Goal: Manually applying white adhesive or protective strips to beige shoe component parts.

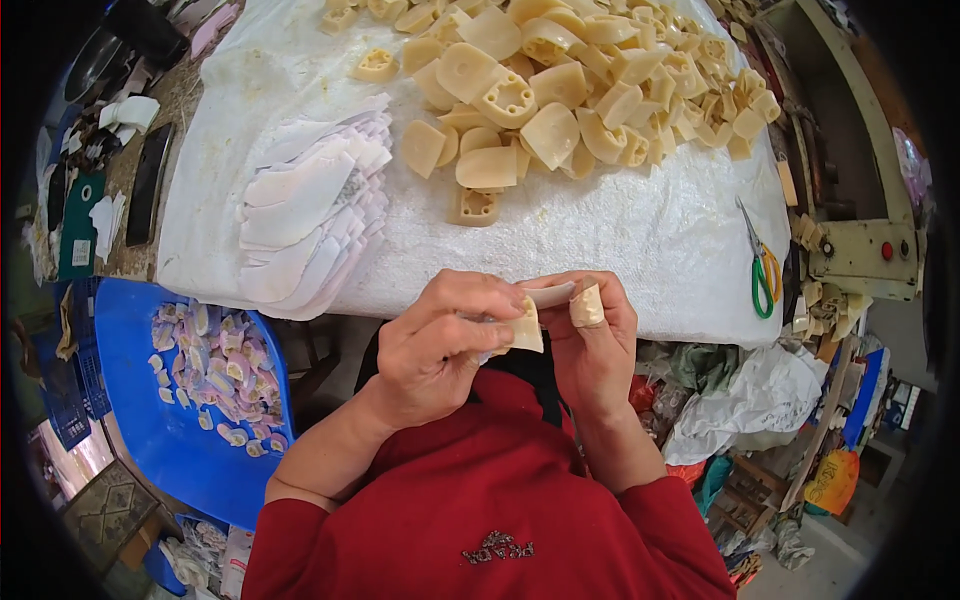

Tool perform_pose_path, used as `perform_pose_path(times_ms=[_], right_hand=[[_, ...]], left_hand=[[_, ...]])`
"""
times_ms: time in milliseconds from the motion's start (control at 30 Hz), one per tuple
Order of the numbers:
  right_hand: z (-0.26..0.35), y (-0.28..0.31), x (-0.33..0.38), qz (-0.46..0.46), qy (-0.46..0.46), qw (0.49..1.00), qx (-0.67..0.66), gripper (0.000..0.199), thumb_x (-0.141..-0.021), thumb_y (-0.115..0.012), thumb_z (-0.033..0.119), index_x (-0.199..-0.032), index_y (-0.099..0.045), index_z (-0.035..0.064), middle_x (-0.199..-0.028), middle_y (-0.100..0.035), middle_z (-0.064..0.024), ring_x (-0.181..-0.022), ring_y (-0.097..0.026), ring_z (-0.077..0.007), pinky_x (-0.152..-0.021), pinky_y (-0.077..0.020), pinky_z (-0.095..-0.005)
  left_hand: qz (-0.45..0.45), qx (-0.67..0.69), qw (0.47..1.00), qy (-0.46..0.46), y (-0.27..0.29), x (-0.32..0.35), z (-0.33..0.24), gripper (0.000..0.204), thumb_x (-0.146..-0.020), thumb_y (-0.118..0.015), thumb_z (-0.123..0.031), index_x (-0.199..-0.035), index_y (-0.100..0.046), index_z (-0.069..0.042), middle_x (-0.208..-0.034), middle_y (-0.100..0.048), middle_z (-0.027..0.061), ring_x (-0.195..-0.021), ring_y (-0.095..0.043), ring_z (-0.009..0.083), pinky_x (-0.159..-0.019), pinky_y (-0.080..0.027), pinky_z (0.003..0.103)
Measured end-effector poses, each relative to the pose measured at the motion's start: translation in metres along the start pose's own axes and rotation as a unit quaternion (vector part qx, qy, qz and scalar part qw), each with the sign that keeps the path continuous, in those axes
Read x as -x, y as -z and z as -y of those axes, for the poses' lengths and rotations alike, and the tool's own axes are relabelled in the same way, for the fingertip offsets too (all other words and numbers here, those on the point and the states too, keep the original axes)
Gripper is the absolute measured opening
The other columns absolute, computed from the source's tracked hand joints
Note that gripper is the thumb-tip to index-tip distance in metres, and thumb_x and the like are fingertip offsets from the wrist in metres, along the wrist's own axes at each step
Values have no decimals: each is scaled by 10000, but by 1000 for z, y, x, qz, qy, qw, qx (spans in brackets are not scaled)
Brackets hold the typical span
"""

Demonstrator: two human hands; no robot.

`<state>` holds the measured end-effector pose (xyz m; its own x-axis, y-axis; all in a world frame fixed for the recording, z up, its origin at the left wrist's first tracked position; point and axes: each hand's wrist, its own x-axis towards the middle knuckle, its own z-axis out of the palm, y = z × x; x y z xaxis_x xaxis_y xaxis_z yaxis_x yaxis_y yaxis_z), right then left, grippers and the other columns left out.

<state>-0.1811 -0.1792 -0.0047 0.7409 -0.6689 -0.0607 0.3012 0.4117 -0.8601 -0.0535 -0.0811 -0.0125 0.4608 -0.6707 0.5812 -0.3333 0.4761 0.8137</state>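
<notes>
In front of my body, at the near edge of the white-covered table, my two hands meet. My left hand (430, 345) is closed round a cream plastic shoe heel (527, 328), most of it hidden by the fingers. My right hand (598, 345) pinches a thin whitish strip of covering material (550, 295), which reaches across to the heel. A pale wrap, like tape, covers the right thumb tip. Beyond them lie a fanned stack of whitish covering pieces (310, 215) and a big heap of bare cream heels (560, 90).
Down to the left, a blue basin (150, 440) holds many pale, multicoloured pieces. Scissors (765, 270) with green and orange handles lie at the table's right side. A dark phone (150, 185) rests at the left. Crumpled white plastic (750, 400) lies below right.
</notes>
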Motion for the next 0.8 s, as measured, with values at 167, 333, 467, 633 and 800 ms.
perform_pose_path(times_ms=[167, 333, 467, 633, 800], right_hand=[[6, 3, 5, -9, -44, 998, 32, 280, -978, -446, 219, -1058, -507, -43, -1137, -576, -247, -1016, -601, -266, -881, -499, -366], [7, -5, 4, -26, -70, 996, 50, 261, -980, -433, 187, -1056, -534, -41, -1163, -579, -228, -1017, -603, -249, -888, -496, -346], [5, -5, 3, -9, -33, 977, 211, 264, -982, -416, 167, -1099, -534, -38, -1136, -611, -173, -980, -617, -211, -850, -499, -310], [26, 8, -17, 91, 0, 937, 337, 278, -958, -479, 186, -1107, -555, -36, -1096, -631, -139, -969, -614, -183, -846, -490, -309], [26, 31, -31, 160, -113, 965, 174, 383, -797, -708, 140, -1117, -561, -9, -1049, -639, -114, -974, -604, -169, -871, -474, -310]], left_hand=[[54, -193, 977, -76, 0, -3, 4, 217, -647, -656, 58, -819, -578, -51, -951, -589, 71, -823, -594, 212, -644, -396, 297], [99, -356, 924, -96, -8, -9, -4, 124, -657, -623, -25, -740, -538, -61, -835, -524, 40, -694, -517, 182, -585, -340, 303], [114, -380, 915, -77, -11, -12, -5, 117, -672, -618, -45, -733, -520, -59, -817, -510, 42, -676, -499, 191, -584, -343, 309], [43, -251, 966, -54, -4, -6, 11, 184, -655, -625, 58, -738, -495, -42, -895, -578, 76, -767, -567, 234, -662, -426, 333], [60, -83, 995, -17, -3, -4, 7, 218, -631, -632, 101, -732, -487, -28, -920, -609, 101, -806, -596, 253, -712, -463, 322]])
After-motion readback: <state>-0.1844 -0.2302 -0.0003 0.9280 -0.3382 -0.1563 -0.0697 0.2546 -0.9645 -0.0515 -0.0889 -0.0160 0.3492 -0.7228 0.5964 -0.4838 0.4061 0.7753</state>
